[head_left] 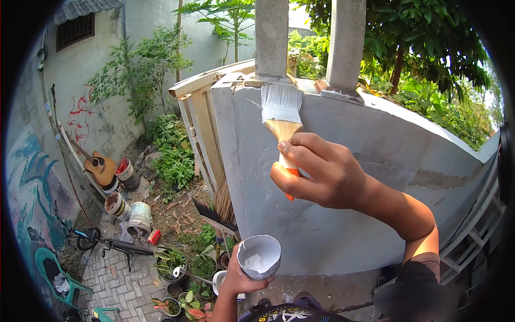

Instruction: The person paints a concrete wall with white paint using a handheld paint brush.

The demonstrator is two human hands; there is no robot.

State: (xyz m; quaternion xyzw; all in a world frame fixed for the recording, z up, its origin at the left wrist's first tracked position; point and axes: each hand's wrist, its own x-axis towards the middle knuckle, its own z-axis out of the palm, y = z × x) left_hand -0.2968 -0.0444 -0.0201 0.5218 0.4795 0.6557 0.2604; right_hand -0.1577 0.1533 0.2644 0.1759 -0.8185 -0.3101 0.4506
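Note:
My right hand (327,170) grips a wide paintbrush (283,127) by its wooden handle, which has an orange end. Pale grey paint coats the white bristles, which point up against the top left part of a grey wall (322,225), just under a concrete post (271,40). Lower down, my left hand (241,279) is wrapped round a paint-smeared cup (259,256) with light paint inside. The cup is held upright in front of the wall's foot, apart from the brush. A rough, brownish patch shows on the wall's right side.
A second concrete post (345,48) rises from the wall's top edge. On the left are a cream gate (201,123), a broom (222,198), potted plants (171,263), paint buckets (140,217), a guitar (100,167), a bicycle (120,246) and a green chair (48,263). White metal bars (472,225) stand at right.

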